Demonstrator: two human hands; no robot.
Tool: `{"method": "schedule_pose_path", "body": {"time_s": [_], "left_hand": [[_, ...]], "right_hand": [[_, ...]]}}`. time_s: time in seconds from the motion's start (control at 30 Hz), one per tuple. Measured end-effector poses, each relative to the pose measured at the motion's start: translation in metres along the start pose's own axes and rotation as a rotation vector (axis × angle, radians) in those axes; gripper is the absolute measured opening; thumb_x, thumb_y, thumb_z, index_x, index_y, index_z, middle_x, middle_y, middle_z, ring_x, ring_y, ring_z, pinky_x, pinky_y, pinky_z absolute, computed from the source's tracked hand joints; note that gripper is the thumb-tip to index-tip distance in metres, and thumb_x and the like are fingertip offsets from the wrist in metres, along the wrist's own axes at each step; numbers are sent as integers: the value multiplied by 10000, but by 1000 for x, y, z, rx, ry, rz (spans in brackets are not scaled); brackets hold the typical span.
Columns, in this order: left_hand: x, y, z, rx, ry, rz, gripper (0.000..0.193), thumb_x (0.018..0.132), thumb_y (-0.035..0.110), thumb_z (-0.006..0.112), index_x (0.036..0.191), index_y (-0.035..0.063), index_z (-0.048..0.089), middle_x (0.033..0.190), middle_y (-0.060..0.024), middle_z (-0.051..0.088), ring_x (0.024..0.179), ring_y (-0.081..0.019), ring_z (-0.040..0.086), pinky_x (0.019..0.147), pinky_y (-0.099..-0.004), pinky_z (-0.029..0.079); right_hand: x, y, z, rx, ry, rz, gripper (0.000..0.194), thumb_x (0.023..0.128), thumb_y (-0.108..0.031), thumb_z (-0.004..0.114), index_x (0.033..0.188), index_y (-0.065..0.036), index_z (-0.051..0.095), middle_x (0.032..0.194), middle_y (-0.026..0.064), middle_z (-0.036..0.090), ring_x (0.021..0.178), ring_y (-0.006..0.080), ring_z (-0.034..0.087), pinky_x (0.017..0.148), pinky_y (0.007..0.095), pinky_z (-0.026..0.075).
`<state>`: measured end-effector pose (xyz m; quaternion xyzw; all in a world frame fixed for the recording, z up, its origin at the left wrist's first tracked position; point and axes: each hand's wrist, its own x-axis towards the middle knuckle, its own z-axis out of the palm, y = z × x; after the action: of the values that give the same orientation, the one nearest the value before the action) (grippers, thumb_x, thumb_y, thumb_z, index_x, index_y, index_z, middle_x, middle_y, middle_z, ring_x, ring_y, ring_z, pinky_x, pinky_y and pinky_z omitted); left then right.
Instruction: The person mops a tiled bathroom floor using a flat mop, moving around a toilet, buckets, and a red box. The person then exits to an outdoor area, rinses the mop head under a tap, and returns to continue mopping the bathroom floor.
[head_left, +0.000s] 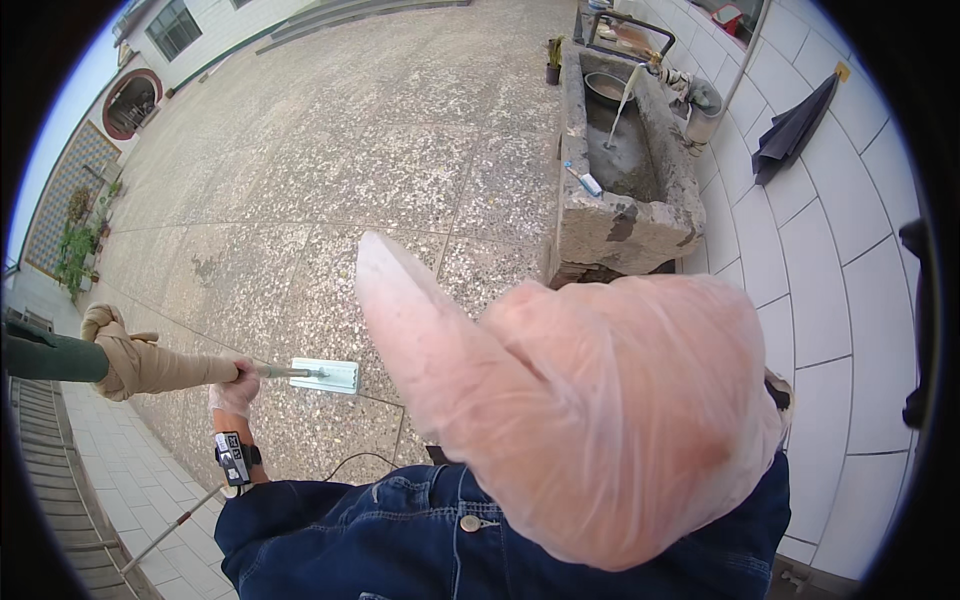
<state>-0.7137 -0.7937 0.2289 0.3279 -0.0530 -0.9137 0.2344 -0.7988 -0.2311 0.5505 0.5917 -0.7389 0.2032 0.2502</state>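
Observation:
My left hand (238, 387), in a clear plastic glove, grips the pole of a flat mop (325, 376). Pale blue-green, the mop's rectangular head sits over the speckled paving. Behind that hand, beige cloth (165, 367) is wound and knotted around the pole. Toward the left rim the pole's near end (56, 354) is thick and dark green. My right hand (600, 420) is raised close to the camera, also in a clear plastic glove. Its thumb points up and left while the fingers are curled in. I see nothing held there; its palm side is hidden.
A stone trough (630, 221) stands against the tiled wall (814, 300), with water running from a tap (654, 60). A metal basin (606, 86) sits inside; a blue-and-white brush (585, 180) lies on its rim. A dark cloth (796, 127) hangs right. A thin cable (364, 454) crosses the paving.

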Motion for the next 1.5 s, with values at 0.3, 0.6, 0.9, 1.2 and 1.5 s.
{"method": "schedule_pose_path", "body": {"time_s": [0.3,0.6,0.9,1.2,1.5], "left_hand": [[168,-39,168,-111,-15,-166,170,797,155,524,654,74,481,590,-27,470,525,-157,480,459,-260,478],[280,-115,326,-14,-168,-296,199,799,151,497,615,93,446,578,5,456,529,-120,465,457,-242,467],[447,-223,493,221,-86,-504,215,816,156,485,612,103,444,574,12,446,528,-113,457,466,-234,477],[457,-379,663,323,-439,-782,155,834,147,458,707,62,434,671,-32,436,613,-138,454,587,-269,472],[394,-428,819,332,-744,-995,162,810,76,488,759,-38,384,680,-44,415,608,-121,478,594,-257,490]], "right_hand": [[49,152,24,-211,-101,-31,209,628,-66,627,815,21,594,600,70,516,558,184,548,463,271,418],[116,271,16,-374,-328,-107,241,610,-55,633,832,31,596,583,48,495,523,161,519,433,253,384],[171,392,71,-508,-434,9,274,591,-45,640,848,41,598,567,26,474,488,137,491,402,234,350],[45,526,141,-669,41,999,204,675,-47,546,874,-32,587,577,58,503,508,236,540,431,330,402],[-48,506,142,-787,547,1639,202,749,12,474,863,-30,635,865,122,648,719,221,620,633,318,472]]}}
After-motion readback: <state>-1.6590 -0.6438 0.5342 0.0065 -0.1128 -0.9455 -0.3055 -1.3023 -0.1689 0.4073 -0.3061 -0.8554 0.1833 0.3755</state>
